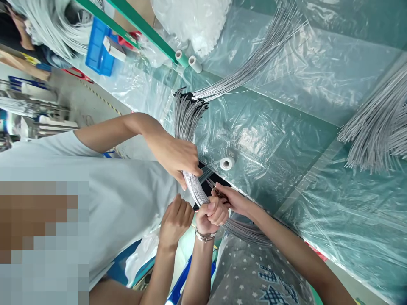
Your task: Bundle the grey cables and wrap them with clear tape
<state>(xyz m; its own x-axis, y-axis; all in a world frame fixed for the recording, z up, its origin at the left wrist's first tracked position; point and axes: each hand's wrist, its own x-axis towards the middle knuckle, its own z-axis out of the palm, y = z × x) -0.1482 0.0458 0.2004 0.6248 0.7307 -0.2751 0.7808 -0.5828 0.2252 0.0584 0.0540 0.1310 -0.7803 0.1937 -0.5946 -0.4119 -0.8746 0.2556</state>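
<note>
Left hand (pixel 211 212) fisted round wire bundle (pixel 193 186); right hand (pixel 233 199) pinches scissors (pixel 214 189); co-worker's hand (pixel 178 154) grips bundle too.

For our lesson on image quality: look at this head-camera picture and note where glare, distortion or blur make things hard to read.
Head view: glare whitens the plastic sheet near the tape roll; the wide lens bends the green rail and tilts the scene; a pixelated block hides the lower left corner; the wire bundle in the co-worker's hand stays sharp, far clutter at upper left is soft.
</note>
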